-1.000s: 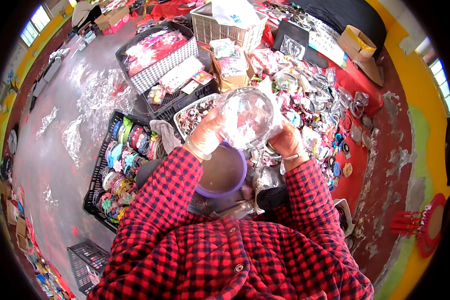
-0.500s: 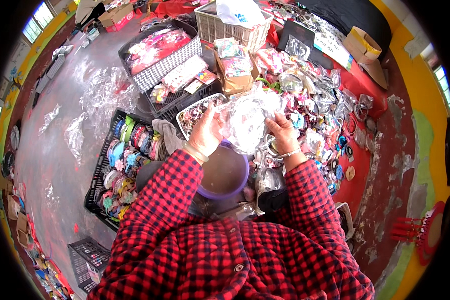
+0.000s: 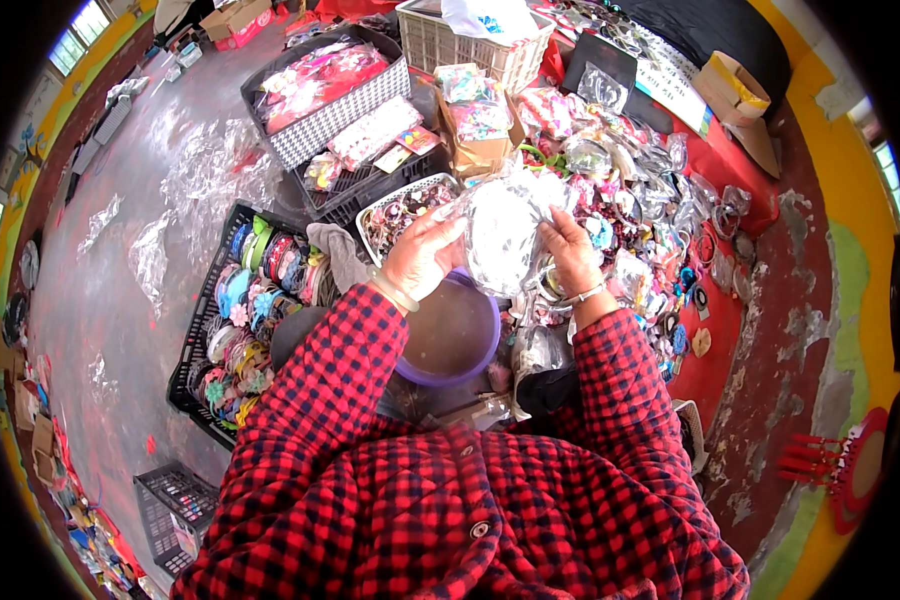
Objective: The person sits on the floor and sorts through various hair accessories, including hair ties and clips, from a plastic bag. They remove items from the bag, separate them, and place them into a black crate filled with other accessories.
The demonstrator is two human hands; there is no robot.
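Note:
A clear plastic bag, bright with glare, is stretched between my two hands above the far rim of a purple basin of murky water. Its contents cannot be made out through the shine. My left hand grips the bag's left edge, thumb on top. On the other side, my right hand pinches the right edge between thumb and fingers. To the right of the bag spreads a heap of bagged hair accessories on red cloth.
A black crate of headbands stands left of the basin, with a grey cloth at its corner. Beyond are a white basket of small accessories, a cardboard box and a beige crate. Loose plastic wrap lies on the floor.
The bag has been pulled flatter and hangs more upright between my hands. My right hand has shifted slightly to the right, and my left thumb has moved onto the bag's edge.

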